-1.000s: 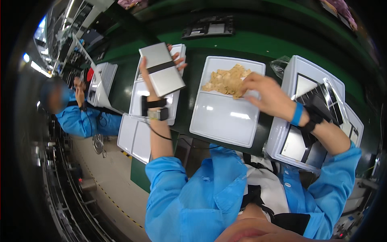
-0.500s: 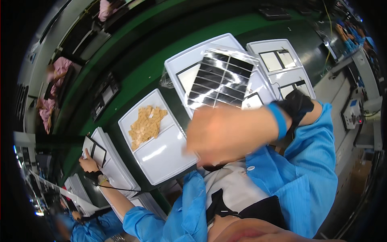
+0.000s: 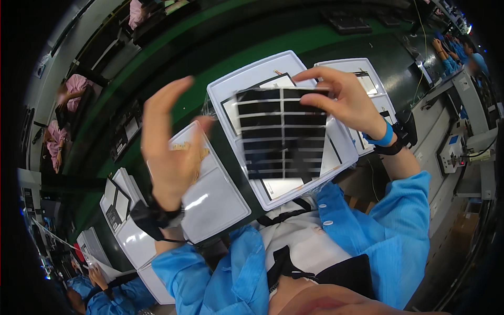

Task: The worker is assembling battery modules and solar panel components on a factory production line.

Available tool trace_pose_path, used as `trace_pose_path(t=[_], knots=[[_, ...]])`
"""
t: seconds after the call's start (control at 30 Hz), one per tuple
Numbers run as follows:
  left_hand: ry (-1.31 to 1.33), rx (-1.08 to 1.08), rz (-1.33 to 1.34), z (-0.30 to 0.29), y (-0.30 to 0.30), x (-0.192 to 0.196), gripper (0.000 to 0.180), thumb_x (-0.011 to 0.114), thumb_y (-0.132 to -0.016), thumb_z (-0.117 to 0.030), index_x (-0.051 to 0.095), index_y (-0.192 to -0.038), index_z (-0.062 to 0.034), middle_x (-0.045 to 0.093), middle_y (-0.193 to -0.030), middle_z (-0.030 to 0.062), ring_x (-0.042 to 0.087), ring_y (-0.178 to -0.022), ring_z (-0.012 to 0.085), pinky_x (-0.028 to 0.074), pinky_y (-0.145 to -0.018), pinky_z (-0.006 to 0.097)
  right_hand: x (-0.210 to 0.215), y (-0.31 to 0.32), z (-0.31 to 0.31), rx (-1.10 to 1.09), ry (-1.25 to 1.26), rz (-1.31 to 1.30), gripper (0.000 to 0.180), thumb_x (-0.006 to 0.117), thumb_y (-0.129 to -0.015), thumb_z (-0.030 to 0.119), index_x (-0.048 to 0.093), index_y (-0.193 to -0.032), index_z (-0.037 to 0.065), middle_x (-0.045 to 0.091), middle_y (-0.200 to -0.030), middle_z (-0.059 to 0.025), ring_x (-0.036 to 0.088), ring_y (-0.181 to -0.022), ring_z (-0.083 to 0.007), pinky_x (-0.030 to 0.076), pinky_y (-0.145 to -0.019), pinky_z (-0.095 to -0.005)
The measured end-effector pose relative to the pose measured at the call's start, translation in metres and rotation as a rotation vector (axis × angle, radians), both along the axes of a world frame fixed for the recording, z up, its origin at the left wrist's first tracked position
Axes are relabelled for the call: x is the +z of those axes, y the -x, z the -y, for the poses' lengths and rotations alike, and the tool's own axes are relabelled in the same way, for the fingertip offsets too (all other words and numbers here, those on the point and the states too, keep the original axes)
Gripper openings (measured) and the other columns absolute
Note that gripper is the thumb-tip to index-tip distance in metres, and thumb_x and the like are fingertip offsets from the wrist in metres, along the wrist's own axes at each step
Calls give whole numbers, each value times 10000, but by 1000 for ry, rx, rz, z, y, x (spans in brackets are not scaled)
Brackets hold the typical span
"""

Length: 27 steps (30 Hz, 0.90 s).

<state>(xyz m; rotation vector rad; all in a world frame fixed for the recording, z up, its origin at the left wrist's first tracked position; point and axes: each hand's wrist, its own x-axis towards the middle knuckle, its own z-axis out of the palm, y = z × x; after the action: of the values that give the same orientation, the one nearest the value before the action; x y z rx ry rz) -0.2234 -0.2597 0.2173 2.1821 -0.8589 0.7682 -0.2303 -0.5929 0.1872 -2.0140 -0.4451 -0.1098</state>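
Note:
My right hand point(image 3: 346, 100) pinches the upper right edge of a sheet of black rectangular pieces point(image 3: 262, 134), set in two columns with pale lines between. The sheet is slightly blurred and hangs over a white tray point(image 3: 220, 84). Beneath it, white panels with black borders point(image 3: 333, 157) show in part. My left hand point(image 3: 170, 147) is raised over another white tray point(image 3: 223, 197), its thumb and fingers apart and blurred, with nothing visible in them. Partly behind that hand lies a pile of tan paper pieces point(image 3: 194, 157).
At the left, a black-and-white panel point(image 3: 116, 202) lies on stacked white trays point(image 3: 139, 241). Another white tray point(image 3: 344, 64) with panels is at the right. Co-workers in pink point(image 3: 79, 86) and blue point(image 3: 123, 294) sit around the green bench point(image 3: 202, 73).
My left hand has left the panel on the left stack and come up toward the middle. My right hand has moved up and right and taken hold of the black-piece sheet, which has turned.

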Motion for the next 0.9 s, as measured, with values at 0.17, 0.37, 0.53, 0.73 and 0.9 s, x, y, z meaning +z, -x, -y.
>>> trace_pose_path(t=[0.17,0.37,0.53,0.73,0.9], knots=[[-231,-234,-349,60,6,-9,376,799,-880,-172,634,-1185,-28,701,-1041,159,672,-961,349,515,-837,390,2,-4,-30,250,41,-152,354,732,-973,158,652,-1302,55,698,-767,-70,584,-573,-103,460,-556,-273],[-89,-204,-592,57,-6,-64,261,745,-944,-147,602,-1105,0,692,-918,170,675,-783,318,519,-712,364,-36,-16,-23,128,-37,73,536,852,-835,113,634,-1322,64,741,-933,-74,703,-794,-162,580,-784,-285],[-128,-136,-655,61,-8,-67,257,752,-939,-151,606,-1095,-8,698,-879,170,705,-802,310,528,-708,348,-48,-30,-20,218,-84,57,520,831,-839,71,634,-1319,40,755,-950,-81,701,-808,-153,567,-771,-282],[-143,-109,-539,63,-16,-74,247,768,-929,-169,613,-1063,-32,704,-859,131,709,-783,316,539,-696,367,-50,-31,-24,231,-112,-106,534,836,-840,80,633,-1334,52,759,-903,-58,681,-776,-148,523,-708,-270],[-316,-100,-470,72,-21,-74,183,674,-997,-171,577,-1079,-38,685,-797,186,673,-719,396,506,-620,437,-54,-34,-26,126,-3,19,591,856,-827,82,622,-1369,54,746,-875,-23,620,-739,-99,485,-694,-244]])
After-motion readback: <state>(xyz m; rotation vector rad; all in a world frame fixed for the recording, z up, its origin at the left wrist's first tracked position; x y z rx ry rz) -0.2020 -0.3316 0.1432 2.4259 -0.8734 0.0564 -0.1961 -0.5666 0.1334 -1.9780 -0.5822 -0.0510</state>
